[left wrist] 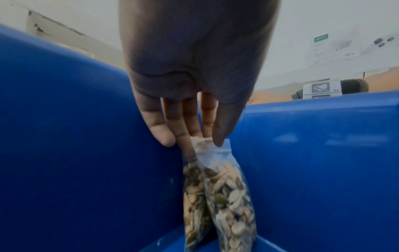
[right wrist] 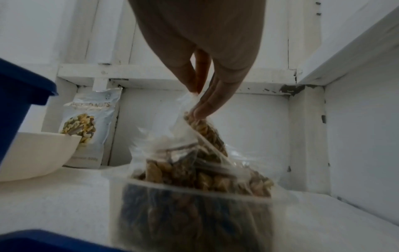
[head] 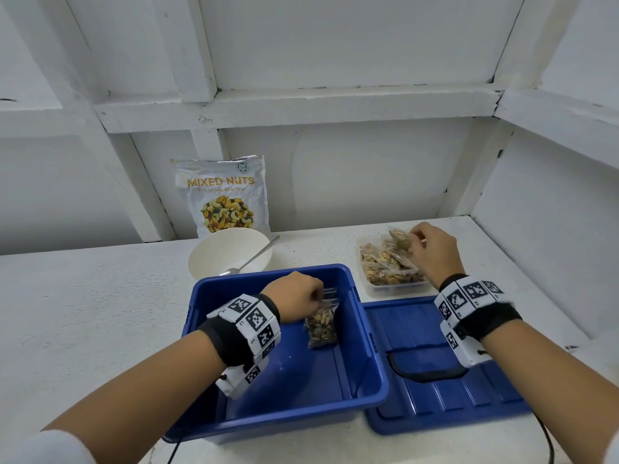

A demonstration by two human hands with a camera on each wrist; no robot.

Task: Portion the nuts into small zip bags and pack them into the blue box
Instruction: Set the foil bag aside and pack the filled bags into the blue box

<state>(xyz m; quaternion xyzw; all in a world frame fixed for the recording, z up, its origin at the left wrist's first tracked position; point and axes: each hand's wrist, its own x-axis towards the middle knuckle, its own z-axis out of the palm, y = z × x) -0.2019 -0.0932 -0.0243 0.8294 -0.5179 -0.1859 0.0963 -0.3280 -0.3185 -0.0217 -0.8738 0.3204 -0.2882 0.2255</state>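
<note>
My left hand (head: 298, 296) hangs inside the blue box (head: 365, 370) and pinches the tops of two small zip bags of nuts (left wrist: 218, 196), which dangle near the box floor. The same bags (head: 322, 326) show in the head view as one bundle. My right hand (head: 432, 249) reaches over a clear tray (head: 395, 289) heaped with several filled zip bags and pinches the top of one bag (right wrist: 207, 133), lifting it off the heap. The tray (right wrist: 194, 213) stands to the right of the box, behind the lid.
The blue lid (head: 445, 390) lies flat right of the box, with a black cable across it. A white bowl (head: 227, 256) with a spoon (head: 251, 259) stands behind the box. A mixed nuts pouch (head: 222, 195) leans on the back wall. Walls close in behind and at right.
</note>
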